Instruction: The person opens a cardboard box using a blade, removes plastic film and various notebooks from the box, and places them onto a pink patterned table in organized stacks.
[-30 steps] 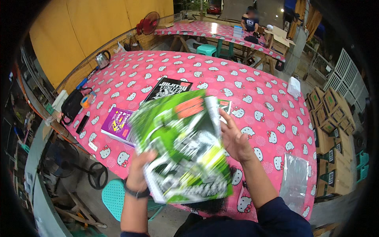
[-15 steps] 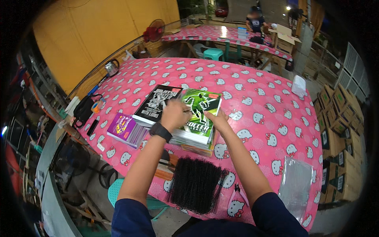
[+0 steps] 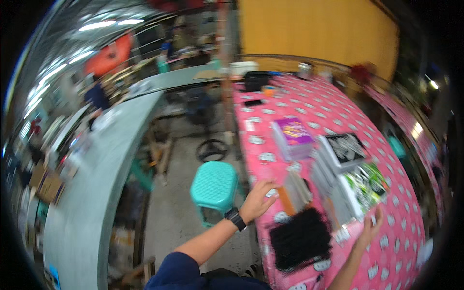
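Observation:
My left hand (image 3: 260,200), below a dark wristwatch (image 3: 235,218), reaches over the table's near edge with its fingers apart and nothing in them. Just right of it stands a small stack with an orange side (image 3: 295,192). My right hand (image 3: 372,226) is blurred, its fingers spread by the near right corner of a stack of green-covered books (image 3: 369,188). Behind that is a stack of black-covered books (image 3: 345,147). Purple-covered books (image 3: 294,133) lie farther left. A mat-like pile of black plastic binding coils (image 3: 299,240) lies nearest me.
A turquoise stool (image 3: 214,183) stands on the floor left of the pink patterned table (image 3: 261,140). Beyond it runs a long grey-green counter (image 3: 92,193). A phone (image 3: 253,103), a black bag (image 3: 256,81) and an orange tape roll (image 3: 268,90) lie at the far left end.
My view has swung left, bringing in the stool and counter. The left hand has left the books for the table's edge; the right hand has drawn back to the green stack's near corner.

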### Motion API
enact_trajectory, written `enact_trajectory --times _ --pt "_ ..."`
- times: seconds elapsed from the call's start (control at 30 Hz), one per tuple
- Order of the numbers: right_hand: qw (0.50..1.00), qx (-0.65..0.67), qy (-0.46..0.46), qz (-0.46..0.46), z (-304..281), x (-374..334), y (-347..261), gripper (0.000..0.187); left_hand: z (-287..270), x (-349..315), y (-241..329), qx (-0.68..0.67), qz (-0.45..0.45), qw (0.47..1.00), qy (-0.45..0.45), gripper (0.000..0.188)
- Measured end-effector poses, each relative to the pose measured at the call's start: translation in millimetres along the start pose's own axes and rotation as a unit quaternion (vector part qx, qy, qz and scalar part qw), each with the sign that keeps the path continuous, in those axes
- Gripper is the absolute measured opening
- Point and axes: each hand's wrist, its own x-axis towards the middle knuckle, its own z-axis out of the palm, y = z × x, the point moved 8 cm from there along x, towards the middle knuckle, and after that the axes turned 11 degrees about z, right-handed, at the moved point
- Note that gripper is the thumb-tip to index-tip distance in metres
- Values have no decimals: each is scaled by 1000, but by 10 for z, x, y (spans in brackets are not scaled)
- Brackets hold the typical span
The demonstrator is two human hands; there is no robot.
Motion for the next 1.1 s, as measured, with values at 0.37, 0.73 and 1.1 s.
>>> enact_trajectory --times 0.37,0.73,1.1 --pt "935 114 -337 13 2011 -2626 -389 15 -2257 -3558 342 116 -318 937 91 18" --pt "349 -170 -819 -422 2675 -6958 560 12 -2521 -6248 1107 82 -281 831 -473 31" --pt "662 -287 -692 22 3668 -6385 1889 11 -4143 -6119 477 134 -471 866 105 22"
